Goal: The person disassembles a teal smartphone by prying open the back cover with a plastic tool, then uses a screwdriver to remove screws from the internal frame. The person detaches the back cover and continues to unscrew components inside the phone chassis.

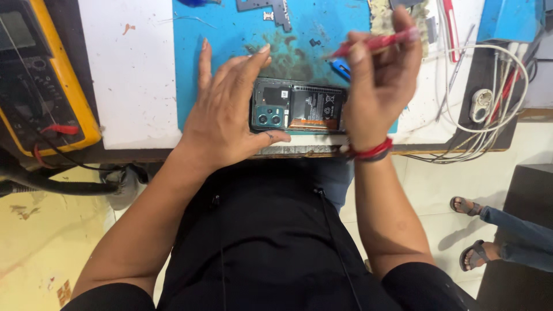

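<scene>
phone [299, 107] lies on the blue mat [230, 40] at the bench's near edge, back cover already off, battery and camera module exposed. left hand [227, 118] steadies its camera end, fingers spread, gripping nothing. right hand [377, 86] pinches a red tool [374, 43] above the other end. board parts remain fitted; disassembly looks early.

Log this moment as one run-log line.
left hand: steadies opened phone | right hand: holds red tool | surface: blue mat
</scene>
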